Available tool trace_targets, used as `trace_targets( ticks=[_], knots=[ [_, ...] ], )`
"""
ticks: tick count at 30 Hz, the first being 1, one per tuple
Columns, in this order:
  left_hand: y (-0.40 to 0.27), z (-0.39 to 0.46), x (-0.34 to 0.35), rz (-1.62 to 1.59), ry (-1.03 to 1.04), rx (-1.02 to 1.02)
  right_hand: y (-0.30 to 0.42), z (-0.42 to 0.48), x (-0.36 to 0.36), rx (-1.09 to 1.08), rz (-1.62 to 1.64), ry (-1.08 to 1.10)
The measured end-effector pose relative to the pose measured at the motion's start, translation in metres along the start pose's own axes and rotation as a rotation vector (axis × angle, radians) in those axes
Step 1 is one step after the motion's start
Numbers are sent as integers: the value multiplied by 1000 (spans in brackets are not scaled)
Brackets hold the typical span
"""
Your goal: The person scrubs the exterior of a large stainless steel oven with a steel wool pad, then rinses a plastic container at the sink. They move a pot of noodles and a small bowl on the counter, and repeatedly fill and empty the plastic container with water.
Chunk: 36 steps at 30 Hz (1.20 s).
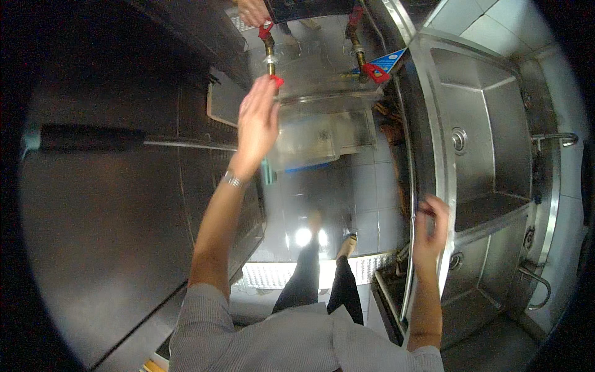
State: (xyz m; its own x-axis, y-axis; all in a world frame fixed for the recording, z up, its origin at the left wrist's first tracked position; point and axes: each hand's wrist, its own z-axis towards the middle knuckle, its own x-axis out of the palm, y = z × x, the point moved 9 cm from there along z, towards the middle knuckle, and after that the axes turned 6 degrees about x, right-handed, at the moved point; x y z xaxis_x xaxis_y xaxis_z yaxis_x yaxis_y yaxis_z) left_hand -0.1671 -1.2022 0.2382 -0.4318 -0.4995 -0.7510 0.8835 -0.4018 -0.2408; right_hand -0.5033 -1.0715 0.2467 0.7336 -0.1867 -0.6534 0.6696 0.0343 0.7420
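Observation:
My left hand (257,121), with a metal-banded watch (232,179) on its wrist, reaches forward with fingers stretched out. Its fingertips overlap the red handle (277,81) of a brass valve on a shiny steel panel (316,65); contact cannot be made out. A second brass valve with a red handle (375,73) stands to the right. Beside the front rim (444,153) of a steel sink, my right hand (430,232) hangs with loosely curled fingers. It is blurred, and I see nothing clearly held in it.
To the right are two steel sink basins (469,102) with curved faucets (562,138). A steel cabinet or counter (102,209) fills the left, where a black-handled tool (93,138) lies. Ahead, low down, is a clear plastic bin (304,139). A perforated drain grate (265,274) crosses the tiled floor.

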Motion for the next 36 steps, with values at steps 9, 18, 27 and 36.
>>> trace_targets(
  ticks=[9, 18, 27, 36],
  knots=[
    [169, -324, 180, -62, 496, -1001, -267, 14, 374, 425, -25, 463],
    [280, -461, 318, -272, 362, -966, -350, 28, 508, 217, -1, 534],
    [203, -475, 282, -569, 333, -1351, -345, -25, 420, 646, 198, 426],
    [12, -597, 71, -854, -37, -1404, -143, -116, 234, 307, 212, 620]
  ],
)
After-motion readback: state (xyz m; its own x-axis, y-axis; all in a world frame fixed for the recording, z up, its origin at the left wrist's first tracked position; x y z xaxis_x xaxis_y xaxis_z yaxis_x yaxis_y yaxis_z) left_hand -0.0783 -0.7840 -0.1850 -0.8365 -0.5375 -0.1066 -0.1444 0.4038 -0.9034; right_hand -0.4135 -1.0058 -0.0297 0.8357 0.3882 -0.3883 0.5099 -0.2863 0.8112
